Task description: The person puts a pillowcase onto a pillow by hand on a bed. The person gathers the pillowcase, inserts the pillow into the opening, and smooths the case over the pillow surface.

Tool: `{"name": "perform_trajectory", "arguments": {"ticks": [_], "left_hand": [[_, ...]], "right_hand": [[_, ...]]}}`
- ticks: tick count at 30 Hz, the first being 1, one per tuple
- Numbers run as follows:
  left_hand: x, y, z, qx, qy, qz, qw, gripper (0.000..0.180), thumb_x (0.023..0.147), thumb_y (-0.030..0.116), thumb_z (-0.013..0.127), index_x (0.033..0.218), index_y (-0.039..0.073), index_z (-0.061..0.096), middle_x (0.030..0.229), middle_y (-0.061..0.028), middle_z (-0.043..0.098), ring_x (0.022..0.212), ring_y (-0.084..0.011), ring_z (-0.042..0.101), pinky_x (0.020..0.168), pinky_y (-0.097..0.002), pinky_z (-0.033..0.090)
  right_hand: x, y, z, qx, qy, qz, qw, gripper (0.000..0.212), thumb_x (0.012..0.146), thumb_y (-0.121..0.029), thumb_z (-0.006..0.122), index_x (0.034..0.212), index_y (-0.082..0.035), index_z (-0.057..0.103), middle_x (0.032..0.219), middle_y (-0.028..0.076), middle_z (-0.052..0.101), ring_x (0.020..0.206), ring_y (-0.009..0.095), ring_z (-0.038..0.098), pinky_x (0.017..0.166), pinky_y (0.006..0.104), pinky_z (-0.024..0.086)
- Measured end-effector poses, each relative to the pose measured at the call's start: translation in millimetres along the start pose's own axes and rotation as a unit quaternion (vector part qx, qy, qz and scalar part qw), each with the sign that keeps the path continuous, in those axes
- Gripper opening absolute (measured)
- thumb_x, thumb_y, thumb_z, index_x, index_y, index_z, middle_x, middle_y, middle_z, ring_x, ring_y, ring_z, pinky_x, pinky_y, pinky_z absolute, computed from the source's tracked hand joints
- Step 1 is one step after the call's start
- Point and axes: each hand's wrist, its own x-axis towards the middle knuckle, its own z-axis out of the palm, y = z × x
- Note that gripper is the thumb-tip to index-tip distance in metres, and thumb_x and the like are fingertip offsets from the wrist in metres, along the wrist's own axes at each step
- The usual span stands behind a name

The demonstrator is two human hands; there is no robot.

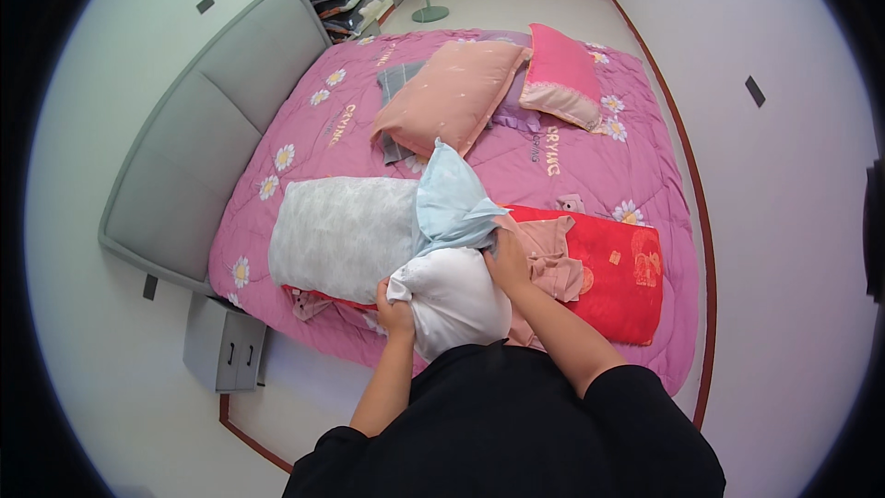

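Note:
Close to my body is a plump white pillow (456,300), bulging and creased. My left hand (395,314) is closed on its left edge, with a fold of white cloth bunched at the fingers. At its far right edge, my right hand (508,263) grips light blue cloth (456,198), which looks like a pillowcase. That cloth lies beyond the white pillow, one corner pointing away from me; whether it wraps the pillow I cannot tell. To the left, touching the blue cloth, rests a long pale grey pillow (346,226). Crumpled peach cloth (553,258) lies right of my right hand.
A red pillow or folded bedding (627,281) lies at right on the pink floral quilt (304,143). Farther back are a peach pillow (452,92) and a pink pillow (562,69). The grey headboard (212,120) and nightstand (221,346) stand left; a fan (430,13) is behind.

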Motion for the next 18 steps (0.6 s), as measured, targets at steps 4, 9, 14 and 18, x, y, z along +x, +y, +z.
{"name": "perform_trajectory", "arguments": {"ticks": [4, 9, 14, 18], "left_hand": [[-4.2, 9.4, 2.8, -0.016, 0.005, -0.007, 1.000, 0.021, 0.083, 0.019, 0.051, 0.095, 0.002, 0.054, 0.087, -0.0055, 0.057, 0.081, -0.0137, 0.051, 0.075, -0.0260, 0.040], [-8.3, 26.3, 2.8, -0.028, -0.028, 0.029, 0.999, 0.016, 0.084, 0.014, 0.050, 0.093, 0.001, 0.054, 0.087, -0.0041, 0.056, 0.082, -0.0123, 0.049, 0.075, -0.0246, 0.040], [-14.2, 55.8, 4.5, 0.040, 0.008, 0.006, 0.999, 0.012, 0.081, 0.009, 0.051, 0.089, 0.000, 0.054, 0.078, -0.0057, 0.057, 0.074, -0.0130, 0.051, 0.069, -0.0248, 0.042], [-10.5, 21.3, 7.3, -0.009, 0.015, 0.065, 0.998, 0.013, 0.079, 0.008, 0.051, 0.089, 0.001, 0.054, 0.078, -0.0099, 0.058, 0.074, -0.0157, 0.054, 0.069, -0.0263, 0.043]], "right_hand": [[18.1, 0.9, 10.7, -0.032, -0.108, 0.079, 0.991, 0.030, 0.073, -0.015, 0.059, 0.098, 0.000, 0.052, 0.097, 0.020, 0.058, 0.088, 0.035, 0.056, 0.072, 0.0432, 0.044], [26.4, 8.7, 12.4, -0.037, -0.133, 0.100, 0.985, 0.030, 0.068, -0.003, 0.054, 0.097, 0.000, 0.055, 0.089, 0.023, 0.059, 0.083, 0.038, 0.057, 0.073, 0.0434, 0.044], [14.3, 28.2, 3.7, -0.051, -0.155, 0.080, 0.983, 0.029, 0.067, -0.001, 0.053, 0.095, 0.002, 0.057, 0.089, 0.024, 0.059, 0.085, 0.039, 0.056, 0.073, 0.0407, 0.045], [4.2, 60.5, 1.5, 0.096, -0.158, 0.057, 0.981, 0.025, 0.069, -0.004, 0.057, 0.093, 0.004, 0.060, 0.086, 0.020, 0.062, 0.079, 0.030, 0.061, 0.069, 0.0343, 0.047]]}}
